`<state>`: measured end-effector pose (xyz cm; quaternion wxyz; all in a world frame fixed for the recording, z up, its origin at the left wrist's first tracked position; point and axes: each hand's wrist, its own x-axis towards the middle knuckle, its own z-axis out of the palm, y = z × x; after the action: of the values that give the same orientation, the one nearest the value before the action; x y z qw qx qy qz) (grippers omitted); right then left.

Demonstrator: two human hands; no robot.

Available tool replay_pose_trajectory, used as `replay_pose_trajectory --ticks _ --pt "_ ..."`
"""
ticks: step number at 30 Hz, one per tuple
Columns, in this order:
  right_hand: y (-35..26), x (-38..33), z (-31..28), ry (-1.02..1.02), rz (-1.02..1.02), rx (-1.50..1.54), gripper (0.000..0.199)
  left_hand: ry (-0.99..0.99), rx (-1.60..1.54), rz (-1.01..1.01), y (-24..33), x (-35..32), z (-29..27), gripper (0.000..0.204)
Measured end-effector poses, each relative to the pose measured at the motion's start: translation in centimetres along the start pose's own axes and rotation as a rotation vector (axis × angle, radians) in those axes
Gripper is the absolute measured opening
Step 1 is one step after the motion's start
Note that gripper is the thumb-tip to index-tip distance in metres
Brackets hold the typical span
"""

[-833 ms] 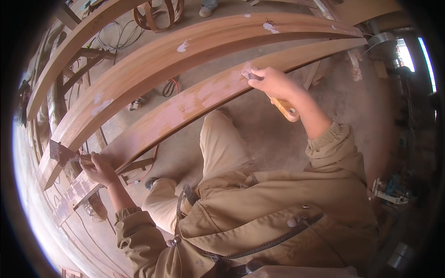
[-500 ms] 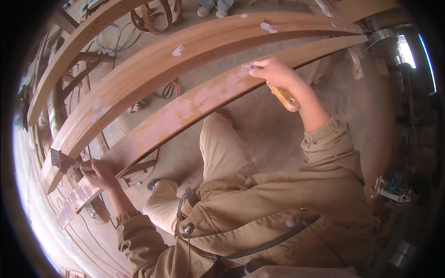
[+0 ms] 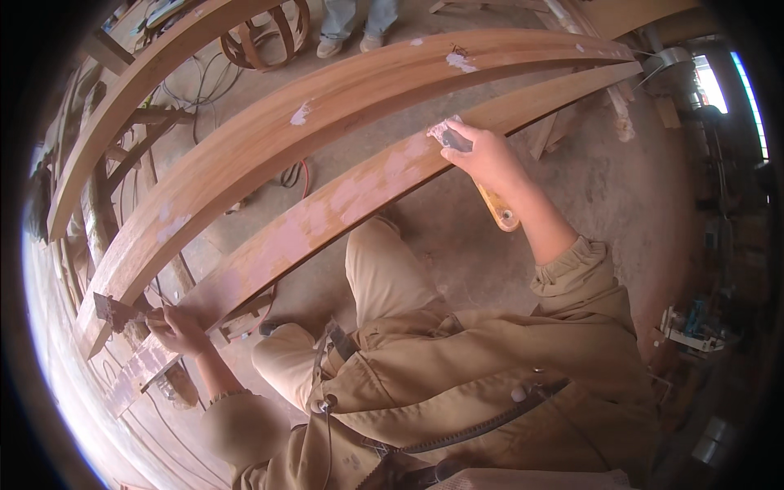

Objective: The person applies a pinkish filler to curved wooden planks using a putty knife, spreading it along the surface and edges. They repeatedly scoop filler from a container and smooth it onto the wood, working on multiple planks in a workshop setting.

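Fingers of the right hand (image 3: 490,159) are closing around a yellow-handled putty knife (image 3: 482,192), pressing its blade on the patched plank (image 3: 327,224). The left hand (image 3: 181,329) is gripping a small scraper (image 3: 110,309) at the plank's end. Tilting could gouge the filler. The blade is mostly hidden.

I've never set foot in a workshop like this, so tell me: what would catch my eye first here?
Probably the long curved wooden beams sweeping across the picture, dotted with pale filler patches. On the nearest beam the right hand presses a putty knife with a yellow handle against a pinkish patch. At lower left the left hand holds a second flat scraper by the beam's end.
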<state>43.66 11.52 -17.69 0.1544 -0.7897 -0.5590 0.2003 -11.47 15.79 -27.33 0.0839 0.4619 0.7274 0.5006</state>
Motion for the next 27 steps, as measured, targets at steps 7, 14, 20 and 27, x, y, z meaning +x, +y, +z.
replay_pose_trajectory --ticks 7,14,20,27 --pt "0.3 -1.6 2.2 0.056 -0.102 -0.249 0.053 0.037 0.047 0.16 0.7 0.1 0.1 0.034" --pt "0.5 -1.3 2.6 -0.051 0.016 0.222 0.049 0.023 -0.029 0.124 0.2 0.2 0.3 0.033" --pt "0.5 0.2 -0.5 -0.268 0.058 0.261 0.048 -0.045 0.025 0.023 -0.3 0.3 -0.2 0.027" --pt "-1.1 1.8 -1.3 -0.37 0.16 0.205 0.044 -0.028 -0.038 0.036 3.3 -0.6 0.2 0.018"
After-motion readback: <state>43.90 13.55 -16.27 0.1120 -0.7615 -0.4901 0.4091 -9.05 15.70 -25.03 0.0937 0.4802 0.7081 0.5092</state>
